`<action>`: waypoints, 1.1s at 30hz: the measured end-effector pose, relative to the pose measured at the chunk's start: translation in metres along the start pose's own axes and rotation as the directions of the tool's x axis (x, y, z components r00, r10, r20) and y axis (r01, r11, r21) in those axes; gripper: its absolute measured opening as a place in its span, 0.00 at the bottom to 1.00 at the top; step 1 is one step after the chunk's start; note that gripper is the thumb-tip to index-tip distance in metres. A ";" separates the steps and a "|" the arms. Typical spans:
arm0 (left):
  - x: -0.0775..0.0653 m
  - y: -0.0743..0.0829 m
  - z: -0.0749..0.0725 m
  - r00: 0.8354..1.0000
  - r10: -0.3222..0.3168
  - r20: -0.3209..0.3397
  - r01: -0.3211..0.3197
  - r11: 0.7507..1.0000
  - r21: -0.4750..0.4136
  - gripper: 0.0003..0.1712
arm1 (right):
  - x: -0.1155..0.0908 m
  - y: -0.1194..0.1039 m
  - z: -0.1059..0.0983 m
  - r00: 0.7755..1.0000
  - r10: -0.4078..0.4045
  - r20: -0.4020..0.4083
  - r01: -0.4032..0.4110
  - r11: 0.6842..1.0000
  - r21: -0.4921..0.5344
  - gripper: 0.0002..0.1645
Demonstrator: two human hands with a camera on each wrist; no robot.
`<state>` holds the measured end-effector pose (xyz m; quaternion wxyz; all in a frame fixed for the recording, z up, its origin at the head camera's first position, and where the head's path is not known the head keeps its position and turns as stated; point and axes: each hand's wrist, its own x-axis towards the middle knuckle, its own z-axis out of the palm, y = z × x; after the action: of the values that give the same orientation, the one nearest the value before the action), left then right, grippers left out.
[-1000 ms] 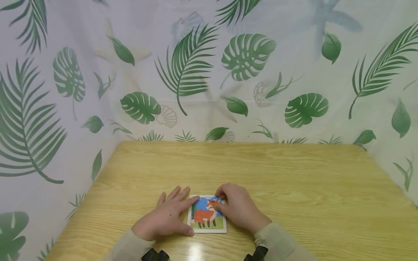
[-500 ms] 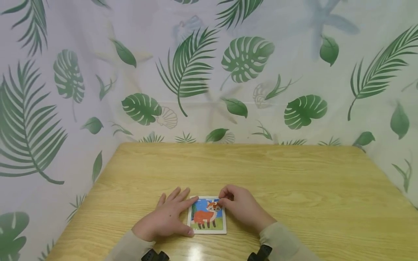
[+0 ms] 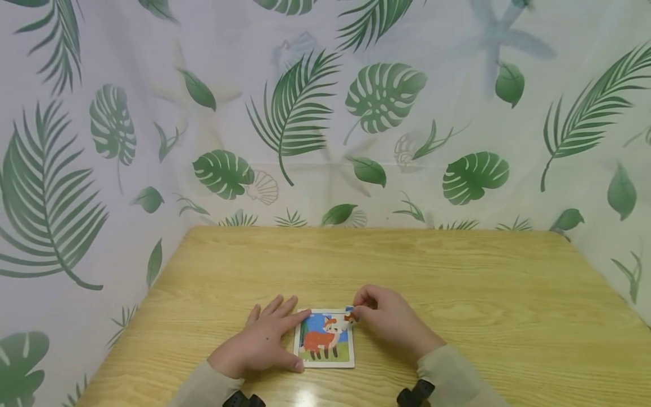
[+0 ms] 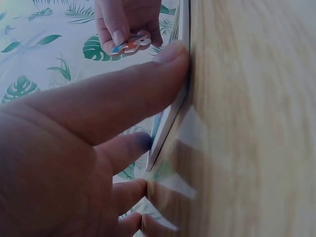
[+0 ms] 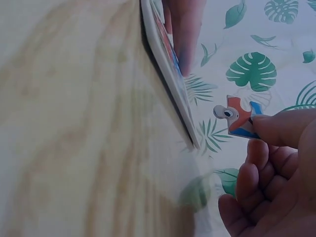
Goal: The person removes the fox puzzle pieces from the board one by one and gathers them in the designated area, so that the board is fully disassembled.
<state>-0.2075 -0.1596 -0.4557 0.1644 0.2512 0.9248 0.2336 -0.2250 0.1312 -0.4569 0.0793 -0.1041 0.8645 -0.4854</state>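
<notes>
A square fox jigsaw puzzle [image 3: 319, 342] in a white frame lies flat on the table. My left hand [image 3: 264, 343] rests at its left side, fingers spread, with the index finger and thumb touching the frame's left corners. Just off the puzzle's upper right corner, my right hand [image 3: 394, 316] pinches a puzzle piece [image 5: 239, 117] between thumb and index finger. That piece shows orange fur, an eye and some blue, with a rounded knob. It is lifted above the board, which shows a pale gap at the fox's face. In the left wrist view the puzzle appears edge-on behind the left thumb [image 4: 170, 52].
The wooden table [image 3: 458, 282] runs back to a white cloth [image 3: 315, 113] printed with green leaves, which also hangs along both sides. Dark wrist cameras sit on both sleeves at the lower edge of the head view.
My right hand has pulled a puzzle piece up out of the board and moved right with it, uncovering a pale gap. My left hand stays in place on the frame.
</notes>
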 end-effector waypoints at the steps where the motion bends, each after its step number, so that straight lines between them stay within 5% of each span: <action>1: 0.000 0.000 0.000 1.000 0.001 0.000 -0.001 1.000 0.000 0.59 | 0.000 0.000 -0.002 1.000 0.003 -0.002 -0.003 1.000 -0.005 0.03; 33: 0.000 -0.001 -0.001 1.000 0.011 -0.004 -0.011 1.000 0.022 0.57 | -0.025 0.028 -0.078 0.999 0.029 0.031 -0.025 0.991 -0.134 0.06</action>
<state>-0.2082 -0.1605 -0.4557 0.1585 0.2578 0.9263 0.2247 -0.2223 0.2155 -0.4397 0.0930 -0.1056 0.8949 -0.4234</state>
